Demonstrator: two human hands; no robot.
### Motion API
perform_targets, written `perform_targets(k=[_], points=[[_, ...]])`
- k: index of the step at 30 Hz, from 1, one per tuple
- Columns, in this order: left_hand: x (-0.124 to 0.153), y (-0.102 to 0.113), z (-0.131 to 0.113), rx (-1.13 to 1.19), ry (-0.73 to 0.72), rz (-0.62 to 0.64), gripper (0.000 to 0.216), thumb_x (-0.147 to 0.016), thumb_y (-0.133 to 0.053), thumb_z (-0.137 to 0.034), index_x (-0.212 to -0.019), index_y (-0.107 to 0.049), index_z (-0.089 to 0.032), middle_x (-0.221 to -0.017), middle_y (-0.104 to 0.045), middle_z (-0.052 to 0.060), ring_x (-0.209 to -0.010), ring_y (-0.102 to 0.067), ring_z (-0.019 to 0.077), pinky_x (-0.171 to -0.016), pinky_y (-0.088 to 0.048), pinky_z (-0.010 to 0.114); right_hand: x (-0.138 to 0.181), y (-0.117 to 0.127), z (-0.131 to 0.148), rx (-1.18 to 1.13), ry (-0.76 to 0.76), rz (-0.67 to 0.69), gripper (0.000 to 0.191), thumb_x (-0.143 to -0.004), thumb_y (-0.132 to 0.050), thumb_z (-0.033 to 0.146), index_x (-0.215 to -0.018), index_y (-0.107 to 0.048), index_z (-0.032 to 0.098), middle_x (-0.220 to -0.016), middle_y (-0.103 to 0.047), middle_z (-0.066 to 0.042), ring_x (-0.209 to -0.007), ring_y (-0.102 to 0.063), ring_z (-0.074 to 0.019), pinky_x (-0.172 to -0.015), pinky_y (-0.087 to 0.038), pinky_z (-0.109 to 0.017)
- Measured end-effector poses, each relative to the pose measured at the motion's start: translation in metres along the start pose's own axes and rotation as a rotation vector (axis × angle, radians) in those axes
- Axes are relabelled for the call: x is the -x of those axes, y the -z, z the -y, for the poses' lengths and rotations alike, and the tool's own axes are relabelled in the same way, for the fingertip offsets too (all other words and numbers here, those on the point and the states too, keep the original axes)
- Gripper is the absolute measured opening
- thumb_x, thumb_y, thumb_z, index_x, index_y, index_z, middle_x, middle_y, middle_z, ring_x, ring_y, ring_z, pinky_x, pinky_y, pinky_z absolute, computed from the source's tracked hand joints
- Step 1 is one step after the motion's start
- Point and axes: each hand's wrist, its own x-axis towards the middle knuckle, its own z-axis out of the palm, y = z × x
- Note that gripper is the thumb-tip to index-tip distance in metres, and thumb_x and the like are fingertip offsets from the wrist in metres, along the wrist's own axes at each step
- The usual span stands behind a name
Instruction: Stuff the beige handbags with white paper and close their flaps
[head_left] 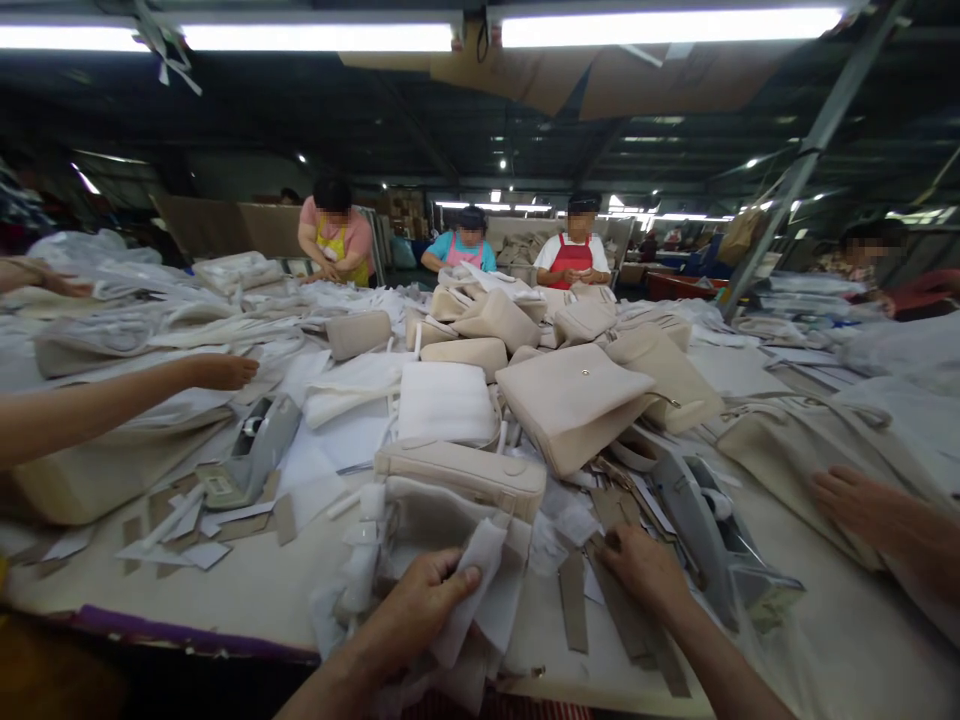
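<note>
In front of me a beige handbag (461,475) lies on its side, with white wrapping inside and around its near end. My left hand (424,605) grips a folded piece of white foam sheet (480,560) between thumb and fingers at the bag's near side. To the right, the fingers of my right hand (649,575) are curled at a grey-brown cardboard strip (626,610) in a pile of loose strips. A grey tape dispenser (701,530) stands just right of that hand. My right fingertips are partly hidden.
A heap of beige bags (574,395) rises behind the handbag. Another tape dispenser (251,455) stands left among card scraps. Co-workers' arms reach in at left (135,400) and right, one hand (862,510) resting on a large bag. Several people stand across the table.
</note>
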Motion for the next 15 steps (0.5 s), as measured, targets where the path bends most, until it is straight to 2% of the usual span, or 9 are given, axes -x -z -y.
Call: perform_targets(k=[2,7,10,15], points=[[-0.002,-0.003,0.004,-0.001,-0.003,-0.018,0.039,-0.078,-0.054,-0.048,-0.088,-0.06,-0.011,-0.071,-0.062,0.003,-0.058,-0.055,0.0138,-0.05,-0.04,0.02,-0.006,0.002,-0.001,-0.003,-0.001,0.022,0.02,-0.073,-0.05,0.034,-0.085,-0.06,0.02,-0.096,-0.064,-0.009,-0.087,-0.06,-0.0221,-0.068,-0.038,-0.031],[-0.004,-0.004,0.007,-0.013,-0.012,-0.024,0.041,-0.078,-0.053,-0.051,-0.088,-0.059,-0.011,-0.069,-0.061,0.003,-0.057,-0.055,0.0143,-0.048,-0.04,0.021,-0.014,0.007,0.0,-0.006,-0.002,0.036,0.022,-0.069,-0.054,0.029,-0.088,-0.06,0.019,-0.097,-0.065,-0.01,-0.09,-0.06,-0.023,-0.067,-0.039,-0.03],[-0.004,-0.004,0.008,-0.017,-0.027,-0.024,0.042,-0.078,-0.053,-0.051,-0.089,-0.059,-0.011,-0.068,-0.061,0.003,-0.055,-0.055,0.0142,-0.048,-0.04,0.021,-0.018,0.006,0.001,-0.014,-0.004,0.055,0.022,-0.066,-0.055,0.026,-0.086,-0.062,0.019,-0.091,-0.066,-0.009,-0.084,-0.062,-0.0219,-0.064,-0.039,-0.029],[-0.004,-0.005,0.009,0.008,-0.02,-0.027,0.043,-0.076,-0.054,-0.052,-0.089,-0.059,-0.011,-0.066,-0.06,0.002,-0.053,-0.056,0.0148,-0.046,-0.041,0.021,-0.026,0.002,0.002,-0.021,-0.025,0.058,0.01,-0.06,-0.059,0.022,-0.067,-0.065,0.018,-0.071,-0.067,-0.008,-0.066,-0.062,-0.0202,-0.056,-0.038,-0.028]])
